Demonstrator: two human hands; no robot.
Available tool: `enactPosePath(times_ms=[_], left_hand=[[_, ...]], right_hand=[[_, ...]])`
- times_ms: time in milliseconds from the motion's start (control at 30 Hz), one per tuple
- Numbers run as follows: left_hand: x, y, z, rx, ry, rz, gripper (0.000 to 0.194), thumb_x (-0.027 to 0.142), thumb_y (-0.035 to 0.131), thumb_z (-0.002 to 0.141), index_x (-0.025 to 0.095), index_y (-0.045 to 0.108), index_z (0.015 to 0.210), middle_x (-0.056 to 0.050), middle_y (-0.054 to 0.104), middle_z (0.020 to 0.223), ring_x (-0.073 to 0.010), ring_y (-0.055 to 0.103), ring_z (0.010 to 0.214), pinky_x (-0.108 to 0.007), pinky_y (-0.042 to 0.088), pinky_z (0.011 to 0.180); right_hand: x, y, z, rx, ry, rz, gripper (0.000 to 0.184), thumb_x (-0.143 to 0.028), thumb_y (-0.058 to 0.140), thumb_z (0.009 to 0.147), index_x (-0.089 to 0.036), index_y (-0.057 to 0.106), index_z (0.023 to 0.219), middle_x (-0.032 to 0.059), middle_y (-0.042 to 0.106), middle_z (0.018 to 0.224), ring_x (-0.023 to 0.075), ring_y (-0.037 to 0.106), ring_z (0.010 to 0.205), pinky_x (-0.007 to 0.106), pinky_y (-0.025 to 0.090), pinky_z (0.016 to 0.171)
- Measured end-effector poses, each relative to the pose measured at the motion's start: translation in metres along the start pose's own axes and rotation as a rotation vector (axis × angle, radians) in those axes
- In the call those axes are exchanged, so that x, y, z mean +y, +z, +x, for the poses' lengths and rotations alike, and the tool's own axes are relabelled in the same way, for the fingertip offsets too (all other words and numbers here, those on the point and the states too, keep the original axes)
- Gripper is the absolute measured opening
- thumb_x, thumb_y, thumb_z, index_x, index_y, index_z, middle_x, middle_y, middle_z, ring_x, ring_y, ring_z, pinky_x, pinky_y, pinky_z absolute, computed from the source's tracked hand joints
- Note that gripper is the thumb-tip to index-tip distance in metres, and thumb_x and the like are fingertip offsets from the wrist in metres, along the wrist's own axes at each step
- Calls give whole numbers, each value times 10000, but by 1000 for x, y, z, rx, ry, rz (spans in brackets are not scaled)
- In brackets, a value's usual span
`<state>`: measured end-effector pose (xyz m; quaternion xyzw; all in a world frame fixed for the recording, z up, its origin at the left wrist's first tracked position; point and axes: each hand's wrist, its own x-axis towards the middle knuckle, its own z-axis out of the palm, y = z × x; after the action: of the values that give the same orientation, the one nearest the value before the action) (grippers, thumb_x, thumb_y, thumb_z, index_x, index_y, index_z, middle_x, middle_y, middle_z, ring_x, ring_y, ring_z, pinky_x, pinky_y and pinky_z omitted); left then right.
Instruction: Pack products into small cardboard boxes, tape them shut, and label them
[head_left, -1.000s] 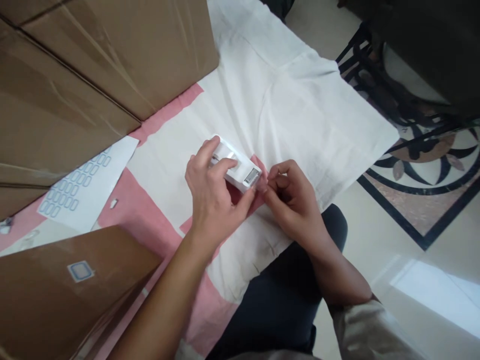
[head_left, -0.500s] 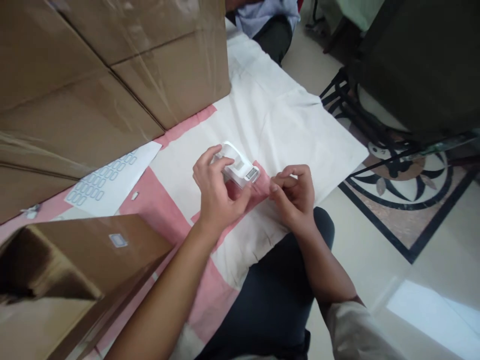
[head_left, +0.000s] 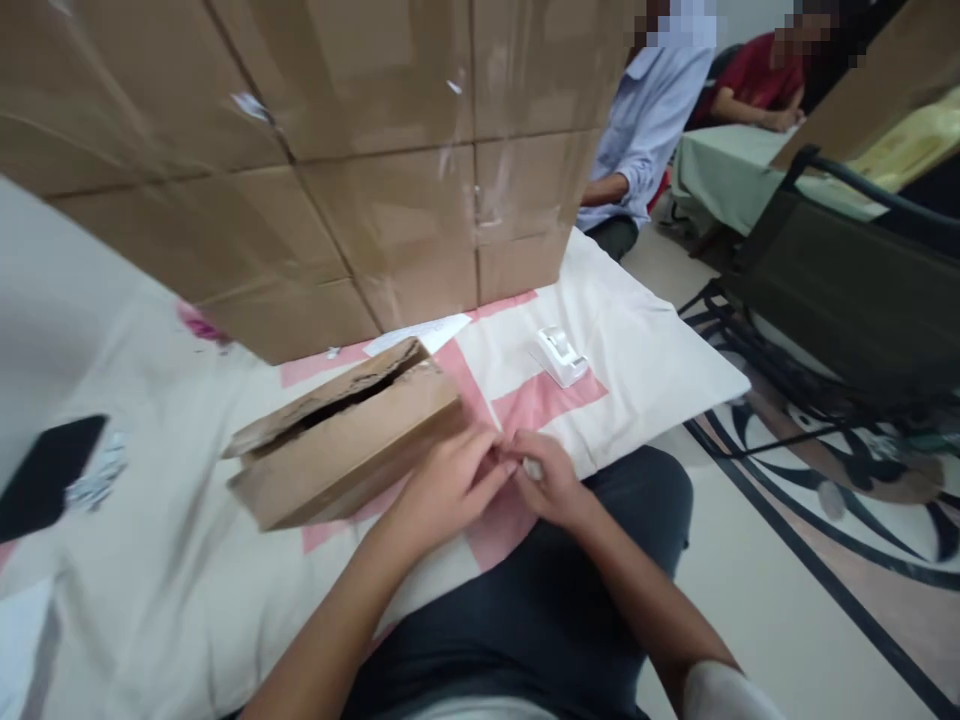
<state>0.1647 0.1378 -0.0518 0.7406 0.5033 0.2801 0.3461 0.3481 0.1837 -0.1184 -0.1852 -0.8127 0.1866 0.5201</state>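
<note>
My left hand (head_left: pixel 466 470) and my right hand (head_left: pixel 546 472) meet above the pink and white cloth, close to my lap. The fingertips of both hands are pinched together and touch. Whatever they hold is too small or too hidden to make out. Farther off on a pink patch stands a white tape dispenser (head_left: pixel 562 358), apart from both hands. Just left of my left hand lies a brown cardboard box (head_left: pixel 352 450), with a torn, gaping slit along its top.
Taped cardboard cartons (head_left: pixel 390 210) form a wall behind, with a printed sheet (head_left: pixel 420 332) at their foot. At left lies a black flat object (head_left: pixel 56 475). A person in a light blue shirt (head_left: pixel 649 120) sits beyond the cartons; a dark folding chair (head_left: pixel 832 270) stands right.
My left hand has let go of the tape dispenser, which stays on the cloth. Both hands have drawn back towards my lap and come together. My view has tilted up and turned left.
</note>
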Motion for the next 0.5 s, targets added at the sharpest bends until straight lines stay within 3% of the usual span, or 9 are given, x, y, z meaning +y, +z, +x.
enactPosePath(times_ms=[100,200,333,400,500], left_hand=[[-5,-1,-79,17,-155,-98,194,362,485,1033,241,621,969,-14,675,959,-188,637,915,-306,477,844],[-14,-1,-136,75,-236,-184,248,416,474,1038,240,619,938,-9,669,937,-184,628,888,-297,482,825],[-24,-18,-186,282,-289,-120,394,506,455,1016,225,568,765,-4,605,735,-184,572,696,-296,471,676],[-26,-34,-204,408,-304,-45,419,532,468,998,227,563,727,-3,587,681,-189,566,653,-298,466,639],[-21,-61,-222,518,-316,43,400,531,491,984,236,600,737,-6,629,676,-201,607,665,-304,489,660]], right_hand=[[-50,45,-22,-79,80,146,69,-172,500,962,-235,525,971,-31,548,685,133,503,566,248,407,554],[-85,73,-38,-201,96,177,18,-226,526,971,-225,540,981,-19,593,688,146,538,588,269,441,595],[-105,84,-27,-437,89,54,275,-220,568,926,-188,588,1199,-34,610,631,188,590,614,322,503,681],[-103,81,-3,-388,47,-45,289,-211,550,919,-173,619,1196,21,670,726,217,632,718,352,524,735],[-92,74,51,-182,-21,-193,283,-247,490,967,-146,655,1174,140,736,1037,271,654,1009,424,525,919]])
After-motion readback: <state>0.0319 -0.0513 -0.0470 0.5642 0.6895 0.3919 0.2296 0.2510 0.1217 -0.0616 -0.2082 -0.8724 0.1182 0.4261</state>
